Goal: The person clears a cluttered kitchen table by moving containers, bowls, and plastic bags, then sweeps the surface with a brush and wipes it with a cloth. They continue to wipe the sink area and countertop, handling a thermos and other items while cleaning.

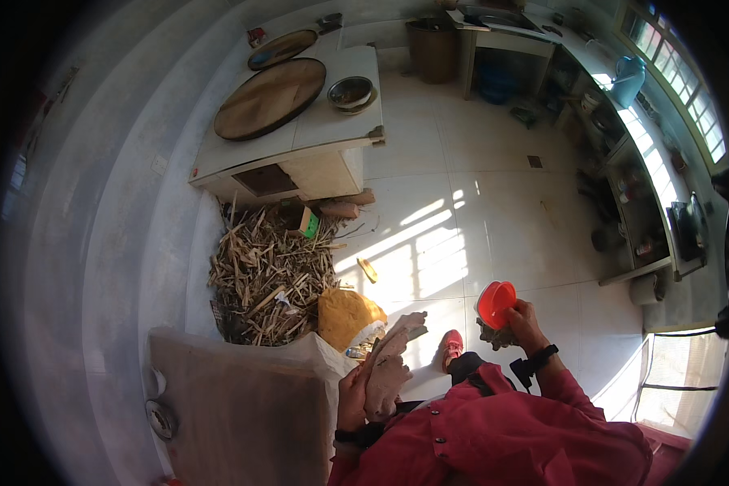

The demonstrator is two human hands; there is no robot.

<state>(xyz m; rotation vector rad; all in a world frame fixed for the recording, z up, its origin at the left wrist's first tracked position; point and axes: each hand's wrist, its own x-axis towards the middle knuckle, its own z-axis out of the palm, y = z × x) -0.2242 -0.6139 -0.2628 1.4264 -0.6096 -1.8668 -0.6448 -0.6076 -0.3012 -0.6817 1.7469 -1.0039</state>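
My left hand point(353, 395) grips a crumpled, greyish-pink rag or similar limp piece point(389, 370) with ragged edges, held in front of my body. Off to the right, my right hand point(523, 328) holds a red plastic container or scoop point(496, 304) with a pale rim. Just below it shows a dark, crumpled clump point(496, 335); whether the same hand holds it, I cannot tell. Beyond my left hand lies a yellow-brown sack point(347, 316) with a whitish part at its edge.
Dry stalks point(273, 273) are heaped before a tiled stove point(334, 164), beside a table with a clear plastic cover point(249, 401). Round lids point(273, 100) and a metal bowl point(350, 92) sit on the stove. A yellow object point(367, 270) lies on the floor. Shelving point(638, 212) lines the right.
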